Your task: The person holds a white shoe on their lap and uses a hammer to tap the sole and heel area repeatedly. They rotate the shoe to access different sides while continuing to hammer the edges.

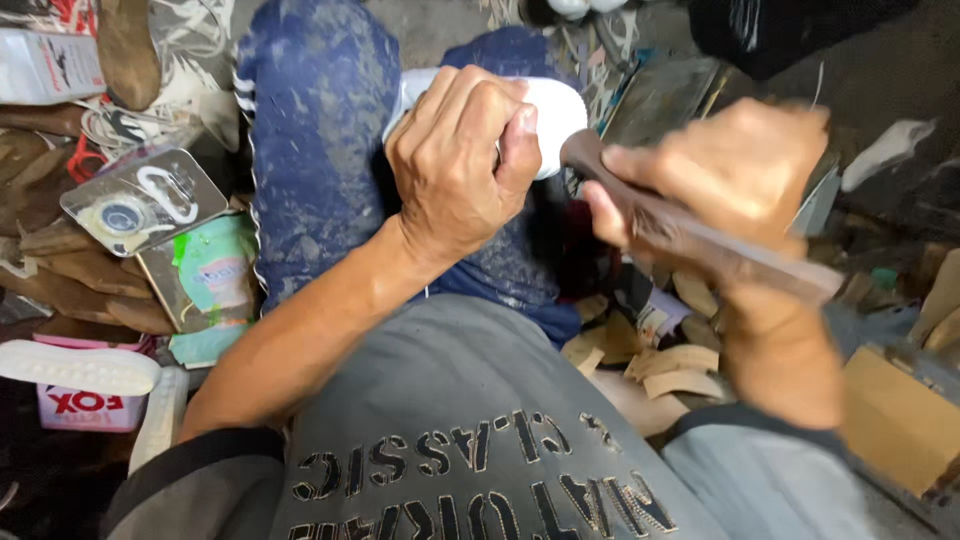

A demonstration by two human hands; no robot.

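Down from the head camera, the left hand (462, 160) is clenched around a white shoe sole (550, 115) resting on the person's blue-trousered knee (320, 140). The right hand (735, 175), blurred, grips a dark wooden-handled tool (690, 235) whose tip touches the sole. Wooden offcuts (665, 365) crowd the floor beneath, another white sole (75, 368) lies far left, and a metal tin lid (145, 200) sits beside the knee.

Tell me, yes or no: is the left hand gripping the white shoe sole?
Yes, the left hand is closed around the white shoe sole on the knee.
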